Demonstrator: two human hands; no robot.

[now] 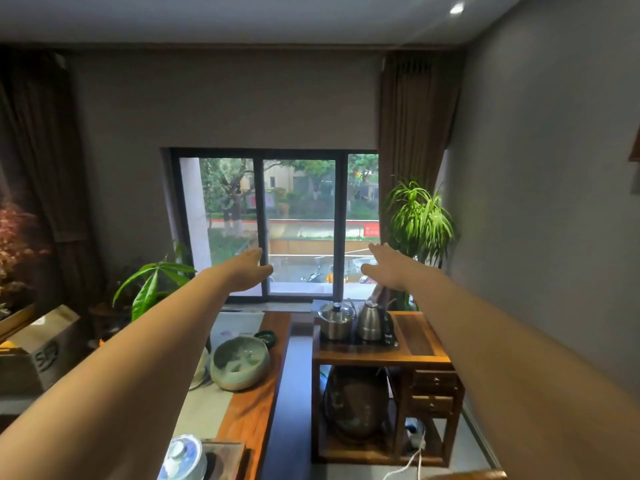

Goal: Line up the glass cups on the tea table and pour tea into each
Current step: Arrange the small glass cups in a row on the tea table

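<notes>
Both my arms are stretched straight forward at window height. My left hand [250, 270] and my right hand [386, 266] are flat, palms down, holding nothing. The wooden tea table [254, 403] runs below my left arm. On it stand a green ceramic bowl [240, 362] and, at the bottom edge, a blue-and-white lidded cup [183, 457]. No glass cups are in view. Both hands are far above the table.
A wooden side stand [420, 344] to the right carries a steel pot with a glass lid [336, 320] and a steel kettle [372, 322]; a large jug sits under it. Potted plants flank the window [277, 220]. A cardboard box [38, 348] is at the left.
</notes>
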